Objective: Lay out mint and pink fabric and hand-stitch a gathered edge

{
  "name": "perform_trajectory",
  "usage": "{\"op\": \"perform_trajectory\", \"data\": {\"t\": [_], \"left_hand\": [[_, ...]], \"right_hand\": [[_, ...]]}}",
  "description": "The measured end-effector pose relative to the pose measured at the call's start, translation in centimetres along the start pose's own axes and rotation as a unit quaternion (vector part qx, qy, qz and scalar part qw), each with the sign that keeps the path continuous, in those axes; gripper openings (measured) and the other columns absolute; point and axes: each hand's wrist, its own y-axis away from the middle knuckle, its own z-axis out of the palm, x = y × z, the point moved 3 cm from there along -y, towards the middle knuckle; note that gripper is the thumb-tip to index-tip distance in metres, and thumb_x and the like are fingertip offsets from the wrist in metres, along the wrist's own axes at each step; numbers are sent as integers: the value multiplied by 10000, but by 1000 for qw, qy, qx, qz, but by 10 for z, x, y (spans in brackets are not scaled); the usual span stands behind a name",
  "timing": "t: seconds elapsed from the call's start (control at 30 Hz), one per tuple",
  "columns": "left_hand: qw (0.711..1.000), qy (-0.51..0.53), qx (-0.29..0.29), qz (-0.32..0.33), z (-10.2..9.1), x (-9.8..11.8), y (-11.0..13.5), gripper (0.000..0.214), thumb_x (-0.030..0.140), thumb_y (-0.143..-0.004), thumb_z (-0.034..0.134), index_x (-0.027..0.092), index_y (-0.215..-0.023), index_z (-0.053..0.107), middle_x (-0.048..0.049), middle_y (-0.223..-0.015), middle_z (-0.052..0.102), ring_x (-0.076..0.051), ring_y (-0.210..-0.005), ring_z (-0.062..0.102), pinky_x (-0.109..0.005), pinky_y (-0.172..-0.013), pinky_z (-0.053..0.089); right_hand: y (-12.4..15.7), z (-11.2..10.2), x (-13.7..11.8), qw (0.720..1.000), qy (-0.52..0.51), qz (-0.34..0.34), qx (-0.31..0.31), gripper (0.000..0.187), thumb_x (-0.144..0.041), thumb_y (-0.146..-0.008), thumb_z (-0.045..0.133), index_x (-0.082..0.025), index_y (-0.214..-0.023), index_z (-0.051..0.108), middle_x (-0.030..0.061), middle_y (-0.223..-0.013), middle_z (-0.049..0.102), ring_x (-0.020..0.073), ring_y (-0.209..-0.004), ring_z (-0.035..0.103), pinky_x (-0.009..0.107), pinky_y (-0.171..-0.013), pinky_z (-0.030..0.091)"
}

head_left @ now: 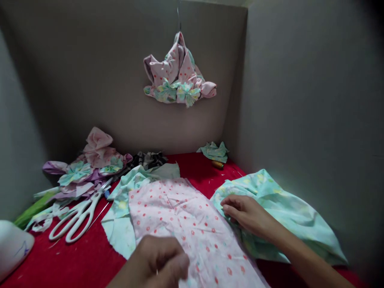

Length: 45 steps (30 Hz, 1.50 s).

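A pink cloth with red dots (180, 216) lies spread in the middle, its near end running out of view. Over its near left part is my left hand (160, 256), closed with the thumb against the curled fingers; what it holds, if anything, is hidden. My right hand (247, 214) is closed in a loose pinch beside the pink cloth's right edge, over a mint-green floral cloth (279, 208). Whatever sits between those fingertips is too small to make out. More mint floral fabric (121, 224) shows from under the pink cloth's left side.
White-handled scissors (79, 218) lie on the red tabletop (75, 264) at left, near a heap of scraps (99, 150). A thread spool (217, 164) and a small scrap (214, 151) sit at the back. A ruffled fabric piece (180, 76) hangs against the grey wall. A white rounded object (13, 250) stands lower left.
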Motion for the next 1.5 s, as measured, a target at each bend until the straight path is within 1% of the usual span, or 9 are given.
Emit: {"op": "perform_trajectory", "data": {"t": [0.17,0.3,0.43,0.67,0.77,1.03,1.13,1.27,1.5], "left_hand": [[977,70,200,-22,-30,-4,-55,259,370,-641,584,138,-534,546,-14,-453,511,-114,-413,465,-209,-419,348],[937,199,287,-29,-42,-15,-92,166,276,-605,589,140,-593,494,-29,-566,565,-108,-416,495,-200,-381,372],[907,242,343,-11,-44,-42,-105,188,324,-628,541,162,-650,450,22,-476,491,-84,-342,429,-190,-339,350],[896,272,350,30,-35,-62,-103,233,347,-606,580,159,-675,460,23,-497,509,-86,-346,429,-183,-306,324],[890,288,350,38,-37,-60,-102,225,341,-632,579,160,-682,456,20,-492,517,-87,-337,429,-187,-320,328],[854,336,391,75,-48,-63,-98,211,347,-651,578,170,-641,463,19,-554,517,-104,-465,490,-189,-409,376],[850,342,392,88,-48,-62,-96,196,328,-657,578,164,-604,484,15,-584,517,-111,-541,508,-186,-463,397],[856,356,360,98,-45,-58,-95,167,317,-666,586,159,-669,532,-12,-622,562,-151,-594,545,-225,-512,435],[858,364,344,112,-43,-60,-97,178,332,-708,565,159,-684,539,-15,-647,571,-148,-582,540,-236,-515,443]], "right_hand": [[-49,8,-16,1000,25,3,3,122,-197,-717,527,-139,-770,620,1,-628,579,123,-573,515,210,-496,357],[-96,26,-25,997,57,45,5,121,-240,-741,611,-122,-756,593,-4,-675,571,119,-627,529,235,-573,410],[-112,51,-22,995,41,83,-33,263,-332,-836,534,-112,-694,553,-28,-640,536,84,-560,512,222,-545,439],[-105,65,-21,985,-120,75,-100,208,-244,-807,563,-112,-654,515,-57,-543,482,53,-448,446,176,-450,384],[-103,62,-33,977,-199,18,-80,46,-153,-726,561,-113,-730,539,-29,-609,539,78,-516,491,186,-497,394],[-77,80,-71,956,-228,-174,-63,288,-87,-573,530,-145,-830,643,11,-837,618,173,-810,544,243,-736,417],[-74,85,-72,959,-220,-174,-48,311,-92,-615,515,-150,-888,653,34,-892,628,187,-853,546,266,-774,410],[-78,86,-70,960,-225,-157,-48,206,-248,-741,513,-129,-831,655,40,-794,635,170,-730,554,239,-650,417],[-82,85,-64,960,-241,-138,-39,518,-486,-859,318,-96,-729,633,48,-693,597,161,-653,522,238,-578,384]]}}
